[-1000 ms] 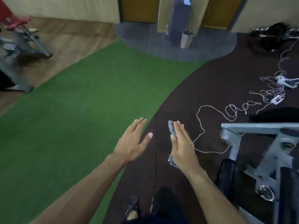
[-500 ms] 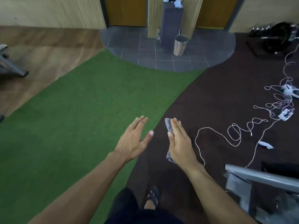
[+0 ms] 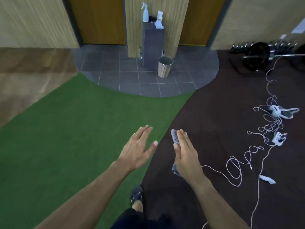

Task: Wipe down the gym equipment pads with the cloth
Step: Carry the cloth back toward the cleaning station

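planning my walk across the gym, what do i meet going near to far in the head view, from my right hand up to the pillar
right hand holding the cloth → green turf → grey tiles → metal bin → dark stand → spray bottle on top

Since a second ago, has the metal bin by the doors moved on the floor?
No. The bin sits on the same grey tiles beside the dark pillar; it only looks lower because the head camera tilted up.

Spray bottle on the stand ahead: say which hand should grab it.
Left. The left hand is open and free; the right hand holds the cloth. The spray bottle is probably beyond reach for now.
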`<state>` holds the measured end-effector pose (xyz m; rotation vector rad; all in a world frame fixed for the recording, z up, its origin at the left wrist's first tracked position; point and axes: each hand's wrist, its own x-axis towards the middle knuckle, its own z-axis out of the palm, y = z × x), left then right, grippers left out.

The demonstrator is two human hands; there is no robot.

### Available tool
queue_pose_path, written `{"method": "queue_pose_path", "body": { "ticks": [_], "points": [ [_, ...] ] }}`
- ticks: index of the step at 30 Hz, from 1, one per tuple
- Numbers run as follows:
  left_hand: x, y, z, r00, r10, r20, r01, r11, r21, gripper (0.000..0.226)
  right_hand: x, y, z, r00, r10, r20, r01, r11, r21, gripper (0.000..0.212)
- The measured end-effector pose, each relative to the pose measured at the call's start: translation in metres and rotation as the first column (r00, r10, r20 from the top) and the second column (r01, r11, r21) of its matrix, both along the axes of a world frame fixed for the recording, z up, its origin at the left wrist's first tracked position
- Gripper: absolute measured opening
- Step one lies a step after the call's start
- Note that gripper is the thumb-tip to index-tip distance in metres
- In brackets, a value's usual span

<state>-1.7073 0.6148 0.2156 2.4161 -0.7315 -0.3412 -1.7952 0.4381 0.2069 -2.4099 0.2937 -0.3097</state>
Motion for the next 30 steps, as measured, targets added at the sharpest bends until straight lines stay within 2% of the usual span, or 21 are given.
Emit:
{"method": "queue_pose_path", "body": {
  "ticks": [6, 14, 21, 30],
  "points": [
    [0.133, -0.050, 0.002, 0.999, -0.049, 0.015, 0.048, 0.997, 0.062, 0.070, 0.119, -0.057, 0.002, 0.997, -0.076, -0.021, 0.077, 0.996, 0.033, 0.049],
    [0.299, -0.144, -0.018, 1.000, 0.006, -0.014, -0.005, 0.991, 0.131, 0.069, 0.296, -0.155, -0.026, 0.997, -0.028, -0.071, 0.033, 0.997, 0.068, 0.050],
    [0.437, -0.230, 0.000, 0.995, 0.099, -0.027, -0.096, 0.992, 0.087, 0.066, 0.448, -0.254, -0.011, 0.995, 0.046, -0.085, -0.043, 0.998, 0.042, 0.048],
    [0.632, -0.338, -0.029, 0.997, 0.060, -0.051, -0.057, 0.996, 0.065, 0.068, 0.637, -0.354, -0.029, 0.996, 0.037, -0.084, -0.036, 0.999, 0.022, 0.048]
  ]
}}
